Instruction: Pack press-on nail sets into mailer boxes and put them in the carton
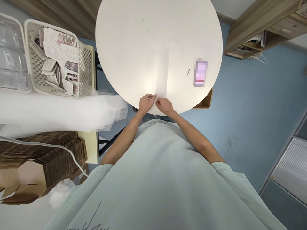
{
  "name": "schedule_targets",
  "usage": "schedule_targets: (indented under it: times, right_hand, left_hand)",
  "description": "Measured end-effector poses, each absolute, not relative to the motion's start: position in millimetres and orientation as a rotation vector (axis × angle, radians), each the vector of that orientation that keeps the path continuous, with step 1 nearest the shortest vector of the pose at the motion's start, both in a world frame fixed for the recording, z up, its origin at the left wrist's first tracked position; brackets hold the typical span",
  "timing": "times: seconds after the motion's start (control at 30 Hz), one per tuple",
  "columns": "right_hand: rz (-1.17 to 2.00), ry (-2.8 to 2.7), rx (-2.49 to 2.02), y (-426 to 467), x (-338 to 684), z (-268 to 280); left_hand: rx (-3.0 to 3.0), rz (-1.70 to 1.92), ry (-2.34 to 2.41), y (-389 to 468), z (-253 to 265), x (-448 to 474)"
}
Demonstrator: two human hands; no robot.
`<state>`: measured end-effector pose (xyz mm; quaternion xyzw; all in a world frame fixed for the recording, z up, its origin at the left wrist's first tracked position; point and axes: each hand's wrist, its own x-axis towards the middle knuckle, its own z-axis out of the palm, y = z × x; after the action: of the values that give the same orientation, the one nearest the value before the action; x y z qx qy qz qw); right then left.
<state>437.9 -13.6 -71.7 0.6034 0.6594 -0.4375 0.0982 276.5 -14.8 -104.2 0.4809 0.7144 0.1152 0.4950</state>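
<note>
At the far left, clear plastic boxes [13, 57] can be seen in a tray. Just beside them, a white basket [85, 68] with little holes is filled with printed paper cards [56, 44], some of them folded. Below the basket, a big pile of thin white sheets [59, 111] is spread out. Under that, brown cardboard [59, 166] is stacked in many layers, and a white cord [43, 144] is laid across it. Part of a pale yellow tabletop [92, 151] is shown under these things.

In the middle, a round white table [129, 44] is set right in front of the person in the pale green shirt [163, 166]. The left hand [147, 103] is held at its near edge, with the fingers bent and the thumb pointed toward the other hand. Just beside it, the right hand [164, 105] is held with its fingers curled in. It cannot be told if anything is pinched by either hand. A faint grey band is seen on the tabletop beyond them.

To the right, a flat pink and purple thing [200, 72] is laid on the table, too blurred to be named. Past the table, blue floor [251, 95] is seen, and wooden furniture [254, 24] is placed above it.
</note>
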Motion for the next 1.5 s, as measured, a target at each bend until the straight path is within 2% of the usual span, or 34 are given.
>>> schedule_targets:
  times: [0.23,0.5,0.87,1.1,1.27,1.37,1.5]
  right_hand:
    - [-1.299,1.96,1.725,-20.5,431.4,-77.0]
    - [-1.315,1.675,2.196,-21.1,475.0,-86.3]
    - [-1.74,1.311,2.388,-19.1,472.9,-99.3]
    - [-1.798,1.275,2.438,-25.5,471.1,-101.2]
    - [-1.739,1.295,2.458,-23.9,469.6,-100.2]
    - [-1.714,1.318,2.458,-22.6,469.4,-100.2]
    - [-1.702,1.338,2.469,-21.8,469.7,-101.4]
  left_hand:
    - [1.17,0.139,1.879,-8.9,-117.0,284.2]
    - [1.19,0.1,1.882,-8.0,-129.4,284.3]
    - [1.223,0.049,1.95,-10.8,-136.3,282.7]
    - [1.364,0.079,1.957,-18.3,-116.5,288.5]
    - [1.767,0.247,1.619,-24.7,-103.5,287.0]
    - [1.893,0.199,1.384,-30.2,-106.0,284.9]
    - [1.916,0.172,1.3,-40.1,-116.6,281.2]
